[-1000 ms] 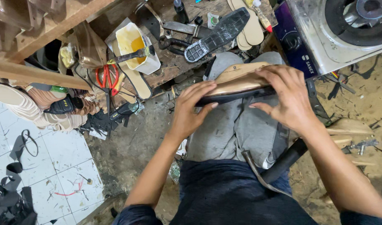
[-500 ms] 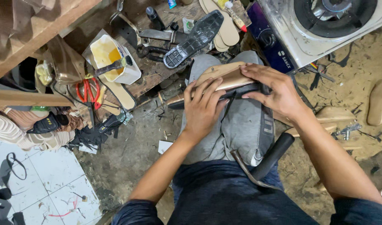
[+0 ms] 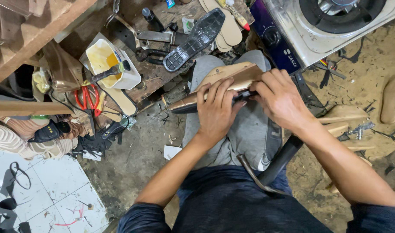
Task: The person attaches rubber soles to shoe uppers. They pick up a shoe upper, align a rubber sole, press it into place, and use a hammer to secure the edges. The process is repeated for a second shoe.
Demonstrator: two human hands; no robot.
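Shoe sole (image 3: 225, 80), tan on top with a dark underside, lies across the person's lap on a grey cloth (image 3: 245, 129); left hand (image 3: 217, 110) presses flat on its middle, fingers together and wrapped over the edge; right hand (image 3: 281, 99) grips the heel end, fingers curled shut around it; both hands sit just beside each other. Ahead on the wooden bench (image 3: 156, 71) lie a black textured sole (image 3: 195, 39), red scissors (image 3: 87, 97), and a white glue tub (image 3: 109, 62) with a brush (image 3: 107, 73) resting in it; a gas stove (image 3: 331, 21) stands to the right.
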